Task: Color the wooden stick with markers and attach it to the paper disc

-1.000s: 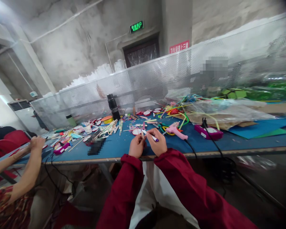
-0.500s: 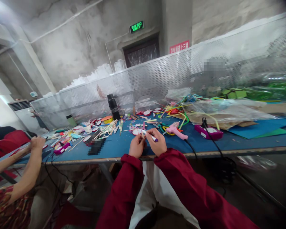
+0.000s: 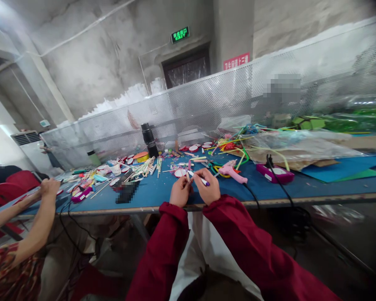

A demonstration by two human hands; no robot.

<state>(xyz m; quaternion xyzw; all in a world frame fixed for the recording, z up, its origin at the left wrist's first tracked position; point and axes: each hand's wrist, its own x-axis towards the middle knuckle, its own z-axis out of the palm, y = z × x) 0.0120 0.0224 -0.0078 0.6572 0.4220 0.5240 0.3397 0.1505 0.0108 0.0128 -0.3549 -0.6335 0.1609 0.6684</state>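
A: In the head view, what do the two hands hold?

B: The right hand [image 3: 208, 190] has its fingers closed around a white pen [image 3: 199, 178] with a purple end. The left hand [image 3: 181, 191] pinches a small pale stick [image 3: 187, 177]; its fingers are closed on it too. Both hands are just above the near edge of the blue surface [image 3: 163, 190], at about 6 o'clock of the craft clutter.

A: How does the pen lie?

B: Its long axis runs from about 10 o'clock to 4 o'clock. The purple end points to 4 o'clock, over the right knuckles; the white end points to 10 o'clock, touching or almost touching the stick. The stick stands nearly upright, toward 12 o'clock.

A: How to do this well?

B: I think the left hand should keep the stick steady, and the right should press lightly, because the stick is thin and may slip.

A: What else is near?

B: A pink glue gun [image 3: 232, 171] at 2 o'clock of the hands, a black bottle [image 3: 149, 139] at 11 o'clock, and another person's hand [image 3: 48, 186] far at 9 o'clock.
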